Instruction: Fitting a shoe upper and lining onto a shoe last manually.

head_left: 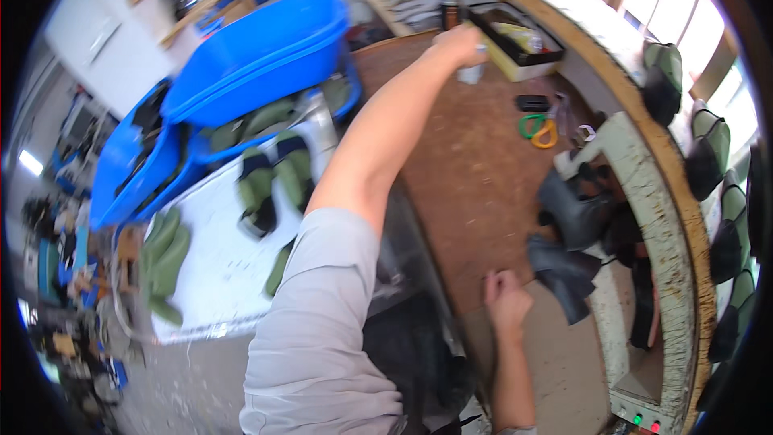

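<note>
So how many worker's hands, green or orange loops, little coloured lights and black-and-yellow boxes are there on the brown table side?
Left hand and right hand: 2
Green loop and orange loop: 2
Green light and red light: 2
Black-and-yellow box: 1
Total: 7

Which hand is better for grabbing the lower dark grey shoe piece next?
Probably the right: the right hand is close to that shoe piece, while the left hand is stretched far off, near the open box.
</note>
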{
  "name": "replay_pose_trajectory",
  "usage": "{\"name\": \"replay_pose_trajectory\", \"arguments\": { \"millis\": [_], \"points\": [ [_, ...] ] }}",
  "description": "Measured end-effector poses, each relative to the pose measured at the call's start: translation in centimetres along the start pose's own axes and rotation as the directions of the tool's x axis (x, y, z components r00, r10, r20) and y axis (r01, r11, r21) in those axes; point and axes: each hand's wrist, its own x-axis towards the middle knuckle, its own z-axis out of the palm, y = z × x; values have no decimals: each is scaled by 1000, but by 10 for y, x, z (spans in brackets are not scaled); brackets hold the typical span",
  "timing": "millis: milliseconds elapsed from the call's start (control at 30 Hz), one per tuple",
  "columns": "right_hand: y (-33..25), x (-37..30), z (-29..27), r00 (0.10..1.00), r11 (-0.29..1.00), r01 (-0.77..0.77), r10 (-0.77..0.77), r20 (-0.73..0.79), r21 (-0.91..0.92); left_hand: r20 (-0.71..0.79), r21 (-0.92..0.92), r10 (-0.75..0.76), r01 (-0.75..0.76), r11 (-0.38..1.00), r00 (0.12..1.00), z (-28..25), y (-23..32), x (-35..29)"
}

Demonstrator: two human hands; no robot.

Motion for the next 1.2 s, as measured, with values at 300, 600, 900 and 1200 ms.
{"name": "replay_pose_trajectory", "arguments": {
  "millis": [300, 600, 900, 1200],
  "points": [
    [-56, -130, -13, 984, 939, 63, -1, -180, 338, -120, 96, 187, -177, 980, 975, -184, -12, -354],
    [24, -309, 33, 948, 864, -292, 318, -6, -410, -4, 278, -935, 898, 340, 355, -233, -331, -690],
    [20, -319, 16, 951, 841, -290, 202, -232, -457, 382, -41, -830, 905, 423, 406, -219, -299, -706],
    [27, -336, 15, 894, 814, -414, 279, -351, -408, 12, 35, -881, 881, 472, 472, -163, -204, -687]
  ]
}}
